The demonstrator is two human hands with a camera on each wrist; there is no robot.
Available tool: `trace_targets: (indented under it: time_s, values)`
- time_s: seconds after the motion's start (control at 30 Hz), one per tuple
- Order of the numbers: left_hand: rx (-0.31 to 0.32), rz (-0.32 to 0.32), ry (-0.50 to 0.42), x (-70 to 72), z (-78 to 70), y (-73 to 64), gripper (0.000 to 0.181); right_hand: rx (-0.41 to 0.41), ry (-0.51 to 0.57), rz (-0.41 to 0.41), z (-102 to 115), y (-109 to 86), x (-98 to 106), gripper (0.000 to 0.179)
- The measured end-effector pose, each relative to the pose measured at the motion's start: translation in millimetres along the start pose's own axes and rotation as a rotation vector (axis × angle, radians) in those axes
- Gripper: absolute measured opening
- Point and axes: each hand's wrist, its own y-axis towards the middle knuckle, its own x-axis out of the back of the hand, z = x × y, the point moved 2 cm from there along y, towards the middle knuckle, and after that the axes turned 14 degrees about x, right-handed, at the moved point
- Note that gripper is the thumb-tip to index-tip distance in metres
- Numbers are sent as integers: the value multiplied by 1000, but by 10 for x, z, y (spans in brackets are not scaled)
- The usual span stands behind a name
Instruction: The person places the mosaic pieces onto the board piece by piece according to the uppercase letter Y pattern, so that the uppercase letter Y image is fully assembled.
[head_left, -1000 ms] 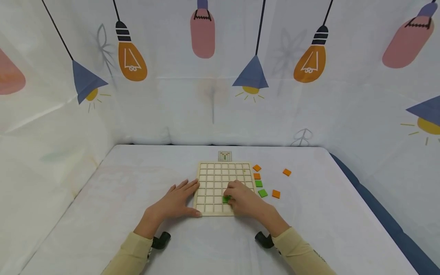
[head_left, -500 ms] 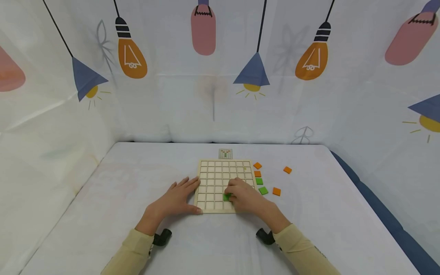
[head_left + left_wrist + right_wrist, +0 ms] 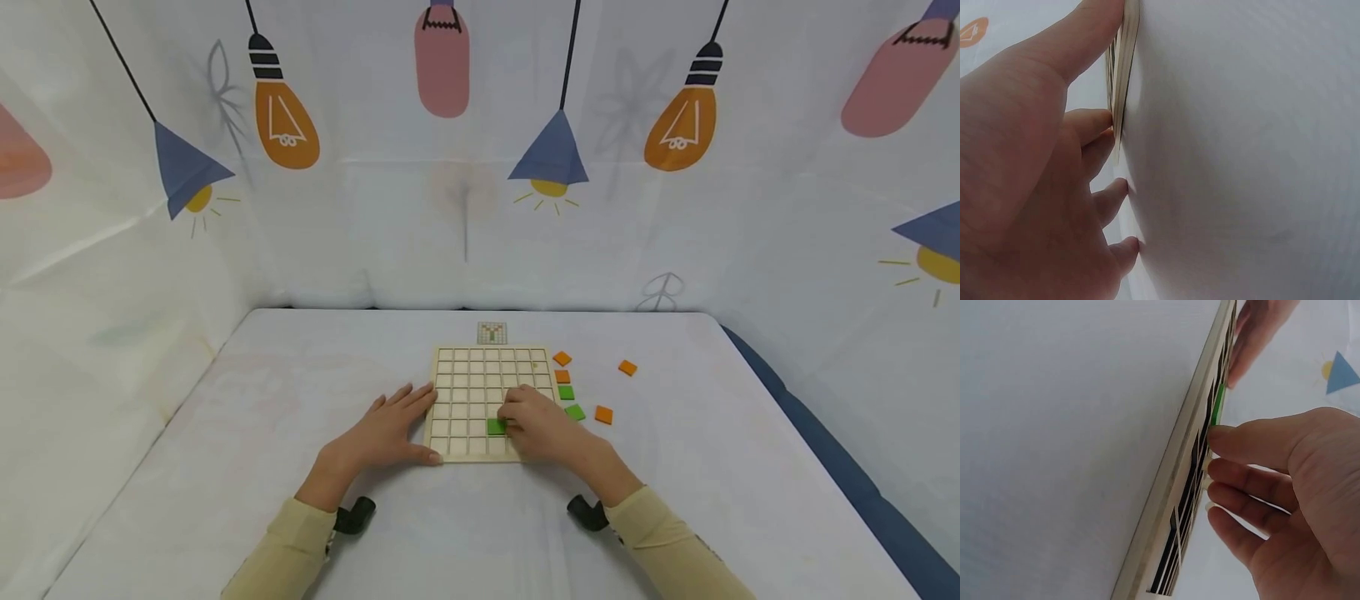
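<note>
A pale wooden grid board (image 3: 459, 403) lies on the table. One green square tile (image 3: 496, 427) sits in a lower cell; in the right wrist view the same green tile (image 3: 1219, 405) shows as a thin edge. My right hand (image 3: 542, 426) is just right of it, thumb tip (image 3: 1221, 439) at the tile's near end and other fingertips at the board's surface. No tile shows between those fingers. Spread along the board's left side, my left hand (image 3: 381, 430) rests with straight fingers on the edge and table, thumb at the lower left corner.
Right of the board lie loose tiles: green ones (image 3: 566, 392) (image 3: 575, 412) and several orange tiles (image 3: 603, 415). A small printed pattern card (image 3: 492, 333) lies beyond the board's far edge. A patterned white curtain (image 3: 337, 225) hangs behind the table.
My right hand has slid slightly right, off the green tile, which now shows fully in its cell. My left hand stays in place. The head view has tilted slightly.
</note>
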Motion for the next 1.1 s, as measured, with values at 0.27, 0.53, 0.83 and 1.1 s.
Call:
trace_targets:
  time_s: [0.27, 0.53, 0.83, 1.1]
  values:
    - [5, 0, 8, -2, 4, 18, 106, -60, -29, 15, -99, -85, 35, 15]
    - [16, 5, 15, -17, 19, 32, 107, -90, -26, 22, -188, -201, 85, 15]
    - [12, 1, 15, -18, 16, 30, 107, -24, -31, -56, -243, -328, 162, 16]
    - [14, 5, 19, -19, 25, 18, 107, -106, -34, -33, -320, -424, 231, 18]
